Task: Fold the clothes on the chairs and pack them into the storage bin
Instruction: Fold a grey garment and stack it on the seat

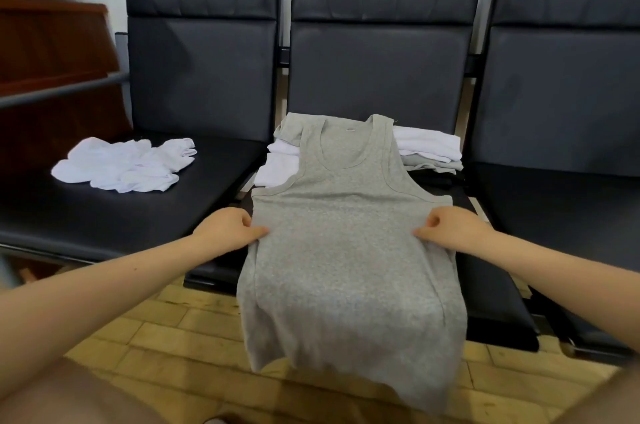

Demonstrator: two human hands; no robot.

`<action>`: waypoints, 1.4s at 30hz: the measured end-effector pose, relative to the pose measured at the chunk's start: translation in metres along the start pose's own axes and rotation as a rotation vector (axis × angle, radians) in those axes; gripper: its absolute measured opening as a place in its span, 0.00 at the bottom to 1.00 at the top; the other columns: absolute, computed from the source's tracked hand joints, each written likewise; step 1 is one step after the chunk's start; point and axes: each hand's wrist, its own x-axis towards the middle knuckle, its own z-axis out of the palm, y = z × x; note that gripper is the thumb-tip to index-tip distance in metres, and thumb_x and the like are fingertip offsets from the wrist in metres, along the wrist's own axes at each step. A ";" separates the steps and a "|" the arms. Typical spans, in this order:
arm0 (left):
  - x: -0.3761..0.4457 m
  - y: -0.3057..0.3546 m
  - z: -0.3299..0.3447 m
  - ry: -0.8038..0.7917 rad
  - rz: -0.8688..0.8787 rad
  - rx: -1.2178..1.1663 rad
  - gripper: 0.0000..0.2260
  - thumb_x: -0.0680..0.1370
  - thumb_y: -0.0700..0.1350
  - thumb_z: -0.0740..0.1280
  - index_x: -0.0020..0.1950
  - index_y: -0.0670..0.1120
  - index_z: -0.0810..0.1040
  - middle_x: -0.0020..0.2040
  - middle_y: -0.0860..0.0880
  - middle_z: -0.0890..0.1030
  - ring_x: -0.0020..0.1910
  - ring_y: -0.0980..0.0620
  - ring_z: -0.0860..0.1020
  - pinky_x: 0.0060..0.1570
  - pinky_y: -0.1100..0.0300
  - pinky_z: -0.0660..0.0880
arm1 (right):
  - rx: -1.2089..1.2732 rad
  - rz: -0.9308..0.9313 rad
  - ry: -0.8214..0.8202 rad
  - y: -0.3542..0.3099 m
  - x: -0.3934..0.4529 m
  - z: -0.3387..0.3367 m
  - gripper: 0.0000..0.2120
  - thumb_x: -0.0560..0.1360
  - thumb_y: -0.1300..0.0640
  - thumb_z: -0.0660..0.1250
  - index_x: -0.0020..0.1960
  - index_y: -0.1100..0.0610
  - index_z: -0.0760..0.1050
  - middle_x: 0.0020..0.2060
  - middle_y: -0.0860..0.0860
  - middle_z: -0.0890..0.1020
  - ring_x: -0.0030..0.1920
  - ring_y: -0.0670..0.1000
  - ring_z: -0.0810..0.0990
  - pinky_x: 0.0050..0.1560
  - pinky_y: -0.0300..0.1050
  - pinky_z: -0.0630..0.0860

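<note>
A grey tank top (346, 250) lies spread face up on the middle black chair (381, 70), straps toward the backrest, its hem hanging over the seat's front edge. My left hand (232, 228) pinches its left side edge at mid-body. My right hand (446, 228) pinches the right side edge at the same height. Under its straps sits a stack of folded white and grey clothes (429, 153). A crumpled white garment (128, 164) lies on the left chair's seat (104, 216). No storage bin is in view.
A third black chair (561, 94) stands to the right, its seat bare. Dark wooden furniture (52, 53) and a grey metal bar stand at the far left. Yellowish brick-pattern floor (173, 330) lies below the seats. My knees show at the bottom corners.
</note>
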 end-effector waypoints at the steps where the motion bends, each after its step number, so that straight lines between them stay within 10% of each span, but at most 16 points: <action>1: -0.005 0.001 0.000 -0.029 0.011 -0.021 0.20 0.75 0.55 0.68 0.31 0.46 0.67 0.30 0.50 0.70 0.30 0.53 0.68 0.32 0.58 0.63 | -0.044 -0.004 -0.046 -0.002 -0.006 0.001 0.17 0.74 0.43 0.66 0.42 0.57 0.74 0.40 0.53 0.81 0.39 0.49 0.76 0.39 0.43 0.71; 9: -0.015 0.030 -0.008 0.152 -0.347 -1.196 0.12 0.80 0.41 0.56 0.38 0.44 0.71 0.36 0.46 0.72 0.38 0.47 0.71 0.38 0.56 0.68 | -0.084 -0.127 -0.092 0.001 -0.021 0.009 0.15 0.80 0.48 0.61 0.36 0.51 0.66 0.38 0.49 0.75 0.40 0.50 0.74 0.40 0.43 0.69; 17: -0.020 -0.020 -0.014 0.099 -0.015 0.166 0.13 0.82 0.52 0.55 0.46 0.43 0.68 0.40 0.46 0.75 0.40 0.47 0.75 0.39 0.54 0.70 | -0.116 -0.105 -0.046 0.000 -0.022 0.013 0.11 0.80 0.52 0.58 0.41 0.55 0.68 0.46 0.54 0.76 0.46 0.53 0.75 0.43 0.45 0.69; 29: -0.024 0.005 0.003 0.294 0.207 0.138 0.15 0.76 0.50 0.66 0.60 0.48 0.71 0.53 0.49 0.71 0.55 0.47 0.72 0.47 0.53 0.73 | 0.273 -0.048 0.072 0.015 -0.038 -0.009 0.08 0.73 0.53 0.71 0.45 0.58 0.77 0.39 0.49 0.79 0.40 0.48 0.76 0.38 0.38 0.70; 34: -0.026 0.047 0.024 0.176 0.371 0.019 0.07 0.75 0.49 0.66 0.51 0.50 0.78 0.47 0.53 0.74 0.48 0.52 0.74 0.45 0.59 0.69 | 0.275 -0.068 -0.280 0.016 -0.055 -0.012 0.14 0.72 0.52 0.73 0.50 0.62 0.78 0.40 0.51 0.79 0.37 0.46 0.75 0.32 0.36 0.73; 42: -0.020 0.112 0.048 0.014 0.526 -0.098 0.05 0.76 0.48 0.66 0.47 0.49 0.79 0.44 0.52 0.75 0.42 0.54 0.73 0.45 0.58 0.72 | 0.306 -0.063 -0.244 0.015 -0.063 -0.015 0.05 0.73 0.55 0.71 0.45 0.56 0.78 0.37 0.48 0.79 0.35 0.45 0.76 0.32 0.34 0.74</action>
